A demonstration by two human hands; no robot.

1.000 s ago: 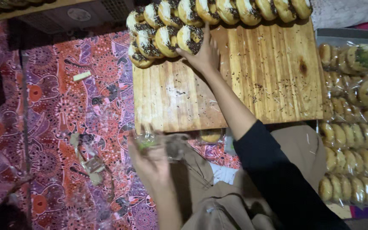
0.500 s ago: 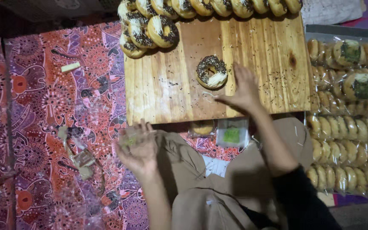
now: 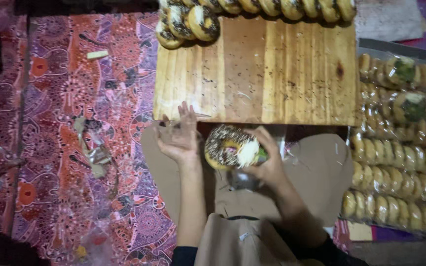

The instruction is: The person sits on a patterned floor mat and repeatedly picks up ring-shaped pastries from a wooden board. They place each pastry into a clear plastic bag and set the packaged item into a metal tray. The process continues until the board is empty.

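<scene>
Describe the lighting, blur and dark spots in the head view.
Head view: wooden board evenly lit and fairly sharp; doughnut in the right hand bright and slightly soft; left hand mildly blurred; patterned cloth dims toward black left corners; bagged doughnuts show plastic glare.

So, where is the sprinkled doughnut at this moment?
In the head view, the sprinkled doughnut is in the right hand, just below the wooden board, beside the open left hand.

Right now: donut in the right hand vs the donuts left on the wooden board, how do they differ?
The held donut is gripped by the right hand just below the board's near edge; the board donuts lie in rows along the far edge of the wooden board. The held donut is alone and tilted toward the camera; the board donuts overlap one another. Both are ring-shaped with dark sprinkles. The left hand is open beside the held one.
</scene>
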